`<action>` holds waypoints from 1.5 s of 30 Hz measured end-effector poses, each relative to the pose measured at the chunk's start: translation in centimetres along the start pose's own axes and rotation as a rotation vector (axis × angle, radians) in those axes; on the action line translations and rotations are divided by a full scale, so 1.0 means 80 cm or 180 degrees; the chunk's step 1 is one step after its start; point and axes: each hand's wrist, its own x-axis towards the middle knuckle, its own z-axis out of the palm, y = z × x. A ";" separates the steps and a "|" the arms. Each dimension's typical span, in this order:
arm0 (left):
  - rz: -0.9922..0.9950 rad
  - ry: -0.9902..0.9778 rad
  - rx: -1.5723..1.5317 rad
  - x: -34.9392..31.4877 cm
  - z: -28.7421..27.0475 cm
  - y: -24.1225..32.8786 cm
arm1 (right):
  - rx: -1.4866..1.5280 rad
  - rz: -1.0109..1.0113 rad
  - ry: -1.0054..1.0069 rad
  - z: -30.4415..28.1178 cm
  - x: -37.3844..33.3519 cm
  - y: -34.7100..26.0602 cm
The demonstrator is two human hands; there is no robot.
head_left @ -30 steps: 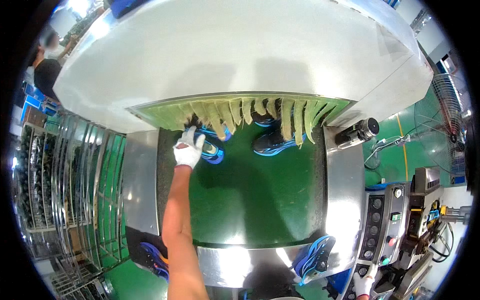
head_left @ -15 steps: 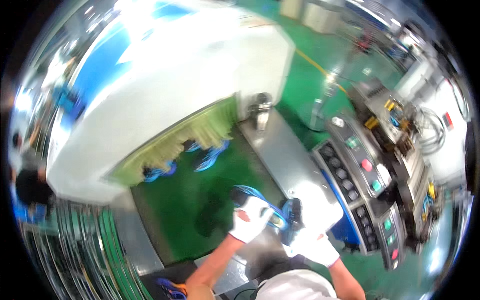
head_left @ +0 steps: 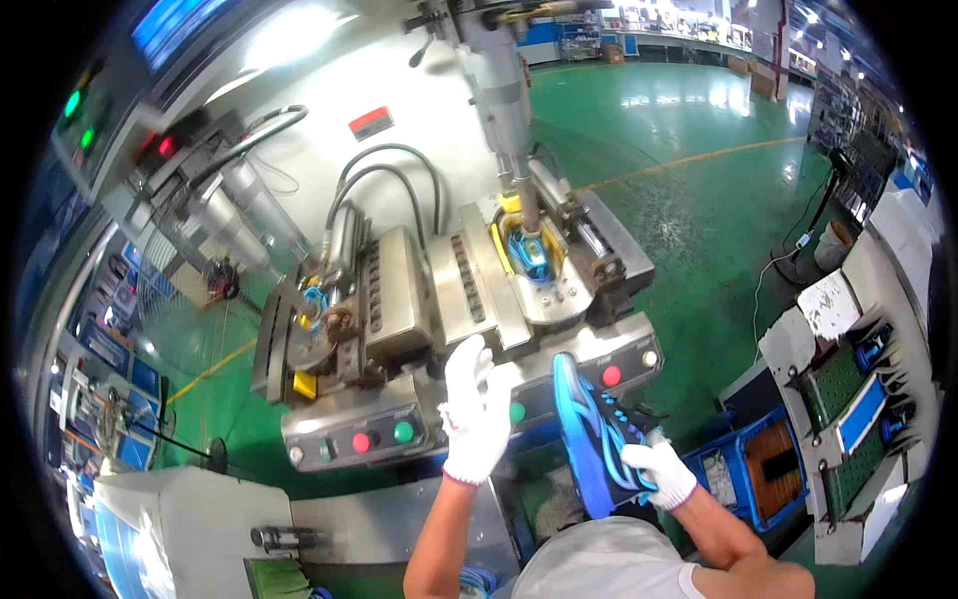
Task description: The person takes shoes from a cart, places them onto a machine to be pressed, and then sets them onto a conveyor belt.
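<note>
1. Blue and black, a shoe [head_left: 589, 434] is held tilted in front of the metal machine [head_left: 399, 290], one end pointing toward it.
2. The right hand [head_left: 661, 473], white-gloved, grips the shoe near its opening.
3. The left hand [head_left: 476, 414], also gloved, has its fingers extended and open beside a green button [head_left: 517, 411]; touching or apart, I cannot tell.
4. A blue crate [head_left: 743, 481] stands rightward.

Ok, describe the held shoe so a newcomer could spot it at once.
Find the big metal machine. Before its button panel, the white-gloved right hand grips a blue-and-black shoe. Unlike the shoes at far right, it is held in a hand.
</note>
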 end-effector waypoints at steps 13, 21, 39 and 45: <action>-0.0974 0.0101 0.2683 0.361 0.292 -0.335 | -0.0314 0.0631 0.1670 -0.162 -0.013 -0.037; -0.1477 -0.0236 0.0366 0.328 0.157 -0.201 | -0.1106 -0.1264 0.1512 -0.106 0.131 -0.099; -0.3805 0.1896 0.2204 -0.398 -0.011 -0.193 | -0.5509 -0.2083 0.0899 0.031 0.744 -0.145; -0.3998 0.2108 0.2049 -0.413 0.011 -0.246 | -0.5053 -0.3010 0.0554 0.047 0.587 -0.131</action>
